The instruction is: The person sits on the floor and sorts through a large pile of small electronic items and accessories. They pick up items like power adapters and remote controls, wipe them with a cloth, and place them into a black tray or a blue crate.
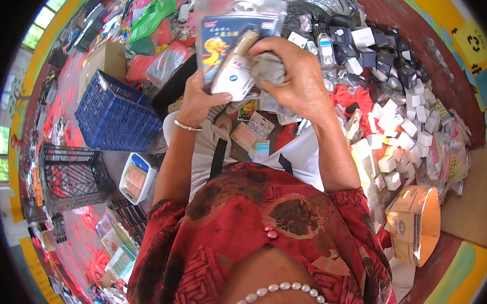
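Note:
My left hand (201,95) holds the lower left edge of a clear plastic blister package (241,22) with a dark printed card and a golden dragon picture. Its thumb lies on a white rounded item (233,78) bearing writing and a blue mark, which is at the front of the package. My right hand (300,72) grips a crumpled grey cloth (269,68) against the right side of the package. A beige part (247,42) shows above the white item, near my right fingertips; whether it is joined to that item cannot be told.
A blue plastic crate (118,115), a black crate (72,177) and a white basket (149,184) stand at the left. Small dark boxes (385,62) and white boxes (408,126) are heaped at the right, above an open cardboard box (410,223). Packaged cards (259,126) lie between the legs.

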`<state>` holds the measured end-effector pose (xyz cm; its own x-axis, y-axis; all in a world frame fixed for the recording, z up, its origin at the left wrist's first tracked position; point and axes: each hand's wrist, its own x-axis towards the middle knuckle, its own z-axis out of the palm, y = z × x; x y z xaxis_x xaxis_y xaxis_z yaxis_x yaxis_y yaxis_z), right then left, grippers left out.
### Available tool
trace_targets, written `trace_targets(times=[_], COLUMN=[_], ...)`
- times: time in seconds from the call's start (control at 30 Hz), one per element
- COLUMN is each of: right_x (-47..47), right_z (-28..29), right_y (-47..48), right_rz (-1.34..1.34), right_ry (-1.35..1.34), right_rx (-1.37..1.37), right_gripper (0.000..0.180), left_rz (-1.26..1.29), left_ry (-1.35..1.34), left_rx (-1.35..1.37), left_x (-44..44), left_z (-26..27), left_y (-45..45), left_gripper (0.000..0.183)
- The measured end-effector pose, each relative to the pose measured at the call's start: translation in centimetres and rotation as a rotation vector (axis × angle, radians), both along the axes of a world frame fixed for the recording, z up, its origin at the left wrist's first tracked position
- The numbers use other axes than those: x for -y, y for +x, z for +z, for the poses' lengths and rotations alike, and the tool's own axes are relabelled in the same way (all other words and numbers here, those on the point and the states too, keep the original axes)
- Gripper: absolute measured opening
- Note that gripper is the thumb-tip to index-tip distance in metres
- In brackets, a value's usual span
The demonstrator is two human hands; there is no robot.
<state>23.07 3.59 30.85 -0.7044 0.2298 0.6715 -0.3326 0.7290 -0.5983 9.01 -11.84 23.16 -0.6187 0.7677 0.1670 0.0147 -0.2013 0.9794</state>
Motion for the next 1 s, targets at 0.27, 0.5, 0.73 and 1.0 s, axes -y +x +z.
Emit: trace_targets(times=[0.27, 0.5, 0.73, 1.0], right_x=[-4.5, -1.3, 3.3, -2.9], right_z=[-4.3, 0.1, -1.5, -2.4], right_y=[-1.2, -1.3, -4.4, -4.3], right_rz=[-0.320, -0.076, 0.089, -0.472], right_ry=[0.092, -0.281, 0.115, -0.067], right_rx=[0.255, -0.276, -0.011, -0.143], right_gripper=[0.028, 0.032, 0.032, 0.019], left_rz=[0.070, 0.221, 0.457, 0.451], left_ry=[0.032, -0.262, -0.124, -0.103], left_rx=[0.025, -0.425, -0.667, -0.249], left_x=[0.5, 0.2, -1.5, -0.4], left_z=[1.3, 2.3, 2.1, 0.4], left_y=[0.0, 0.5, 1.0, -1.0], left_gripper=[0.053, 0.051, 0.045, 0.042])
